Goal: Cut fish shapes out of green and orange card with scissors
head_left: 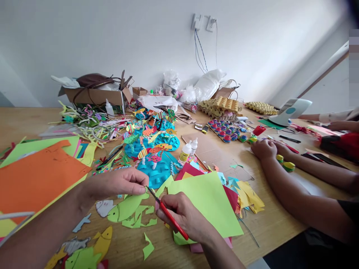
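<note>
Firstly, wooden table (164, 257). Left hand (123, 183), pinching the tail end of a lime-green paper fish (126, 208), body over the tabletop. Right hand (186, 215), curled around red-handled scissors (174, 221). Lastly, blades (152, 193) beside left fingertips (141, 189): slipping could nick skin or sever the tail.

Landmark: red-handled scissors (175, 223). Left hand (126, 182) left of scissors, thumb and index finger pinched together just beside blade tips, remaining fingers curled inward, back of hand upward. Left forearm (54, 218) bare, stretching from far lower left of scissors, slanting up toward blades. Right hand (183, 213) wrapped around scissors' handles, fingers bent, knuckles up. Right wrist (206, 235) right of handles; right forearm (223, 250) bare, running down and away from scissors, toward lower right.
</note>
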The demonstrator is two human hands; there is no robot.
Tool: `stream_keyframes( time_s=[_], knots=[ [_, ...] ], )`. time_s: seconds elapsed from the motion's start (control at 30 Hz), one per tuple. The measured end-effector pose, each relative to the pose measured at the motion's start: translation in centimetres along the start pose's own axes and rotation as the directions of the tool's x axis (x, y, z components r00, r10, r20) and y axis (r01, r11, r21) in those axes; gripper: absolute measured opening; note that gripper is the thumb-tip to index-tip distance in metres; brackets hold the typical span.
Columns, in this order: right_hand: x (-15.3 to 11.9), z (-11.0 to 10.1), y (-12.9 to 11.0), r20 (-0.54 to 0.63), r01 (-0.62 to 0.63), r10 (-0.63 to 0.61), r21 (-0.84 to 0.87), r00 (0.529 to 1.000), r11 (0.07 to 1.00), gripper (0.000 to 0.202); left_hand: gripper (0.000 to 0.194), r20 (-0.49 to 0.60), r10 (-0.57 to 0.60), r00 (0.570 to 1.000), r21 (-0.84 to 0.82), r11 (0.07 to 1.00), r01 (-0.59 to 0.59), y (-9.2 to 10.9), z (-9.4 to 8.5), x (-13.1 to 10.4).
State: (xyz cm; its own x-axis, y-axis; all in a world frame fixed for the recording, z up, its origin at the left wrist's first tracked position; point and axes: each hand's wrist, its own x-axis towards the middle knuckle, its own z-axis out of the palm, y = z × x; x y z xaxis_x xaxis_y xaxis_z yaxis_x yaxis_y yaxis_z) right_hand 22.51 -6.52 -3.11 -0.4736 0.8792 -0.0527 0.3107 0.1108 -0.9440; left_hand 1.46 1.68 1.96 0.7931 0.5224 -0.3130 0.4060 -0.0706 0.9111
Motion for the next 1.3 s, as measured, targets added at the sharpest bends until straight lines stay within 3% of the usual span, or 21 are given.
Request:
stream_keyframes(
  time_s=[0.33,0.6,0.83,1.1,1.2,1.3],
  knots=[
    [-0.1,0.1,0.3,0.025,0.029,-0.028,-0.062,0.999,0.998,0.042,0.021,0.039,-0.043,0.998,0.059,0.997,0.04,-0.2,-0.1,-0.1],
    [0.4,1.0,2.2,0.013,-0.127,0.127,0.203,0.992,0.971,0.042,0.017,-0.051,-0.107,0.993,0.187,0.976,0.115,-1.5,-0.5,-1.7],
    [1.1,1.7,4.3,-0.149,-0.036,0.047,0.077,0.988,0.996,0.041,0.013,-0.115,-0.229,0.966,0.349,0.902,0.256,-2.6,0.4,-5.5],
    [1.3,1.2,5.3,-0.214,0.028,-0.041,-0.061,0.976,0.998,0.036,0.022,-0.181,-0.299,0.937,0.521,0.779,0.349,-5.7,4.0,-7.6],
    [1.2,1.2,5.4,-0.243,0.062,-0.088,-0.113,0.966,0.992,0.034,0.022,-0.212,-0.265,0.941,0.566,0.751,0.339,-6.1,4.6,-8.1],
    [1.1,1.2,5.6,-0.287,0.097,-0.141,-0.165,0.948,0.982,0.034,0.018,-0.271,-0.137,0.953,0.616,0.736,0.281,-5.4,4.5,-8.1]
  ],
)
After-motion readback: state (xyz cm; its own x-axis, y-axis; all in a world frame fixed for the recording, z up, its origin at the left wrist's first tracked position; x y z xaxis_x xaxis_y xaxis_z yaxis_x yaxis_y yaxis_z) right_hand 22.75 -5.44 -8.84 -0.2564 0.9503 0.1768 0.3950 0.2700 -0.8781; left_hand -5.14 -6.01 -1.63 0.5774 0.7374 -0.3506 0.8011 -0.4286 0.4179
